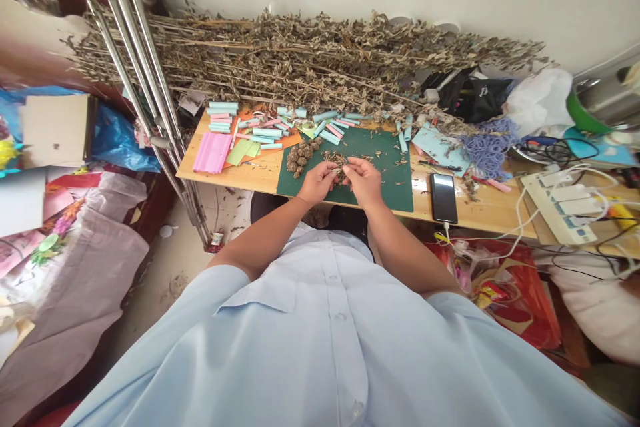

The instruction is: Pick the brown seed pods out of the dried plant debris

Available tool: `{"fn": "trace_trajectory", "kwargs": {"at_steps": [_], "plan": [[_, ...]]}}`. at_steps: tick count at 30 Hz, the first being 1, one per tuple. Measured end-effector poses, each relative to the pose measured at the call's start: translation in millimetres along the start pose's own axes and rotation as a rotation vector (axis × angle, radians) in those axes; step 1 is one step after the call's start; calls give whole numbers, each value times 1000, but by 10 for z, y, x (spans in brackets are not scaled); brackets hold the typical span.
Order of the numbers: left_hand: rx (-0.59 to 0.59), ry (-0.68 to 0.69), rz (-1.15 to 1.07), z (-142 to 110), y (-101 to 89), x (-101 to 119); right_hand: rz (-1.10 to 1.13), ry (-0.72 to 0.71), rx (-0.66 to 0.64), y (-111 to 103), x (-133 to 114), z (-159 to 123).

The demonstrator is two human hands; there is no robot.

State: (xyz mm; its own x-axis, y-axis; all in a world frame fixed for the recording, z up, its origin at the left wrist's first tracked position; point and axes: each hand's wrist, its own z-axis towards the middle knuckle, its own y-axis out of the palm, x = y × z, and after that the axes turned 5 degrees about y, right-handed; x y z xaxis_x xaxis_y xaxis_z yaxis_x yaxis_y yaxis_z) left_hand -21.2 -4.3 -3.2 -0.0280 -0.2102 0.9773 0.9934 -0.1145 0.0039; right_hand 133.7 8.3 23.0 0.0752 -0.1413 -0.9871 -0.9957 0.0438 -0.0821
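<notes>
Over the front of a green cutting mat [395, 180], my left hand [319, 181] and my right hand [364, 180] meet, fingertips pinched together on a small clump of dried leaves [341, 175]. More crumbled dried leaf [334, 157] lies just beyond my fingers. To the left of my left hand, several rolled balls of dried herb [300, 159] are heaped on the mat's edge. Loose leaf bits are scattered over the mat's right part.
Long dried herb stalks [300, 53] lie along the wall. Rolled blue and pink paper tubes [267, 132] and pink paper [213, 152] sit at left. At right are a charging phone [443, 198], purple string [491, 147] and a power strip [557, 207]. Metal crutches [150, 93] lean at left.
</notes>
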Motion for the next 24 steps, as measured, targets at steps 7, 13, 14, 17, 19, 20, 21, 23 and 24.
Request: {"fn": "trace_trajectory", "kwargs": {"at_steps": [7, 13, 14, 17, 19, 20, 21, 23, 24], "plan": [[-16, 45, 74, -12, -6, 18, 50, 57, -107, 64, -48, -51], [-36, 30, 93, -17, -8, 30, 65, 57, -21, 89, -58, -13], [-36, 28, 88, -17, -7, 33, 76, 51, 5, 86, -62, 0], [-34, 26, 61, -16, -3, 42, 79, 22, 69, 58, -82, 44], [-27, 19, 50, -14, 3, 52, 58, 15, 93, 27, -96, 68], [-24, 14, 46, -14, 5, 59, 46, 18, 96, 12, -100, 75], [-20, 11, 45, -13, 7, 66, 37, 25, 92, -1, -102, 76], [-14, 11, 48, -12, 8, 76, 24, 48, 67, -18, -100, 57], [-13, 13, 50, -11, 8, 78, 18, 63, 50, -21, -95, 39]]}}
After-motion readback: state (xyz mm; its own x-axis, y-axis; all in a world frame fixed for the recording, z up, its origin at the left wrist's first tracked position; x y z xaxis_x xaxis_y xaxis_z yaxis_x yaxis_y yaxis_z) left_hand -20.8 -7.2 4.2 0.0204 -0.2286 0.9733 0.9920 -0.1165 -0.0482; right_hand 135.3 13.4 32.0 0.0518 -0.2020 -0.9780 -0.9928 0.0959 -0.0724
